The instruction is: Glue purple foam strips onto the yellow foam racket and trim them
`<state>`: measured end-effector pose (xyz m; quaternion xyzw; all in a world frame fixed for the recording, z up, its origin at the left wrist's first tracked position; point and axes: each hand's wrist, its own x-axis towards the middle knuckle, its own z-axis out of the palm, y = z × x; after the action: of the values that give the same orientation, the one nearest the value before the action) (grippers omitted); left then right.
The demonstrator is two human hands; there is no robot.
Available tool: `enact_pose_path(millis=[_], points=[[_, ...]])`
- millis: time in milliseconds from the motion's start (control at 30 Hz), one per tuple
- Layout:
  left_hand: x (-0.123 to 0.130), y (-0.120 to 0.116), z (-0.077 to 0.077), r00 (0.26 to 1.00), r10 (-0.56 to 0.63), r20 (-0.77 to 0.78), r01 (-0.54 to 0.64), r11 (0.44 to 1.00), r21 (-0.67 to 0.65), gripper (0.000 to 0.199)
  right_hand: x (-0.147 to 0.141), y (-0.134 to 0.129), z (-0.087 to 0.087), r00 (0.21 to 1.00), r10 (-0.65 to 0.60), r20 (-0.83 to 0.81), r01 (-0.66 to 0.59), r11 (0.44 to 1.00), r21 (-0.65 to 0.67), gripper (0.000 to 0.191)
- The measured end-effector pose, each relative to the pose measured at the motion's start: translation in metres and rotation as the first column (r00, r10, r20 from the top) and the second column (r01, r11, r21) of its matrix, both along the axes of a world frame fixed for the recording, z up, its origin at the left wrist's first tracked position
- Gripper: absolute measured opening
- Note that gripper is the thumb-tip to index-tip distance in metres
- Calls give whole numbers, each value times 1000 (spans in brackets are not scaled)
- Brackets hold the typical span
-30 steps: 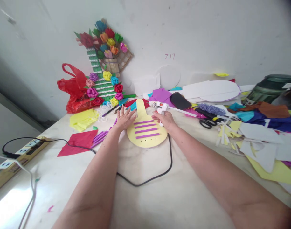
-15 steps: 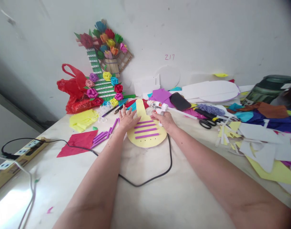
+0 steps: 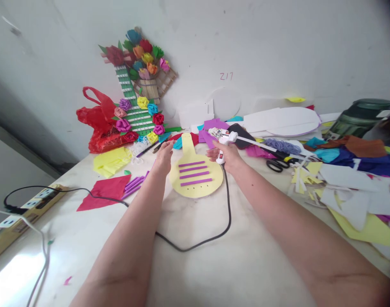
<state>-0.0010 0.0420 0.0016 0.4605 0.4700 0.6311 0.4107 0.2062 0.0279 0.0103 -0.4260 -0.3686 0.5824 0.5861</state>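
Note:
A pale yellow guitar-shaped cutout [image 3: 203, 190] lies flat on the table between my hands, with several purple paper rolls [image 3: 195, 174] set in rows across its round body and small dots below them. My right hand [image 3: 231, 157] grips a white glue gun [image 3: 224, 140] above the cutout's right edge; a long white glue stick juts from its rear. To the left of the cutout, my left hand [image 3: 164, 157] is turned edge-on, its fingers stretched out and no object visible in them. More purple paper rolls [image 3: 134, 185] lie left of that arm, partly on a red paper piece [image 3: 102, 192].
A black cord [image 3: 197, 246] loops across the table towards a power strip [image 3: 31, 204] at left. Scissors [image 3: 276, 165], purple yarn [image 3: 282, 146] and paper scraps [image 3: 348, 183] crowd the right side. A flower-covered green guitar craft [image 3: 139, 117] leans on the wall beside a red plastic bag [image 3: 97, 117].
My left hand has drawn back leftward off the cutout and turned edge-on. My right hand has moved the glue gun slightly right, away from the cutout's neck.

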Motion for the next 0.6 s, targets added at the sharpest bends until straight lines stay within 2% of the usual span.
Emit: enact_pose_path(millis=[133,233,367,467,600], points=[[-2,-3,3,997,-83,0,83,994,-65,38,-7,-1,-5,994,27,-101,-28,1000,-11,10],[-2,-5,3,986,-150,-77,146,987,-62,53,-13,-3,-10,993,21,-115,-20,1000,7,10],[3,-9,1,963,-160,-217,151,987,-60,67,-18,-3,-16,994,-26,-103,29,999,26,13],[8,-11,-1,944,-164,-286,150,986,-72,73,-20,-2,-20,995,-45,-89,48,998,39,17],[10,-10,-6,955,-201,-219,196,980,-44,73,-22,-1,-25,993,-53,-109,57,998,38,17]])
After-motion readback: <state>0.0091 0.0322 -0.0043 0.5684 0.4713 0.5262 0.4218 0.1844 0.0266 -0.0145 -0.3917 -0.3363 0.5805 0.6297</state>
